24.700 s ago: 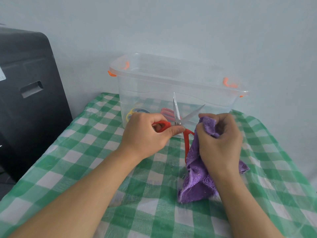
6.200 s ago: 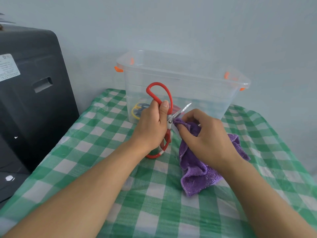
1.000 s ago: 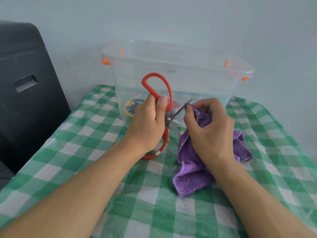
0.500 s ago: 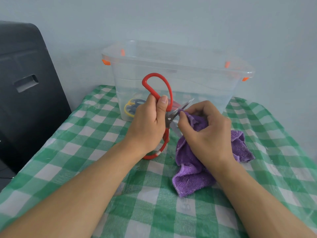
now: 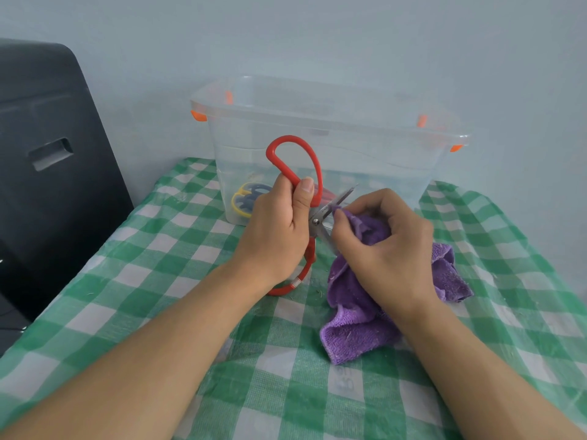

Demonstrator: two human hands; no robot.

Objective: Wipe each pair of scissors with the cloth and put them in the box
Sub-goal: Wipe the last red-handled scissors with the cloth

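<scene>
My left hand (image 5: pixel 275 231) grips the red-handled scissors (image 5: pixel 297 160) near the pivot, blades spread open and pointing right, one handle loop up, the other down by the tablecloth. My right hand (image 5: pixel 384 246) pinches the purple cloth (image 5: pixel 359 328) against the blades close to the pivot; the upper blade tip sticks out past my fingers. The rest of the cloth hangs down onto the table. Behind stands the clear plastic box (image 5: pixel 330 144) with orange clips. Inside it lie other scissors, with yellow and blue handles (image 5: pixel 244 200).
A green and white checked tablecloth (image 5: pixel 165 281) covers the table. A dark grey cabinet-like object (image 5: pixel 47 173) stands at the left, beside the table's edge. The pale wall is right behind the box.
My right hand has slid the cloth down the blade toward the pivot over the last second. The left hand keeps the scissors in the same place.
</scene>
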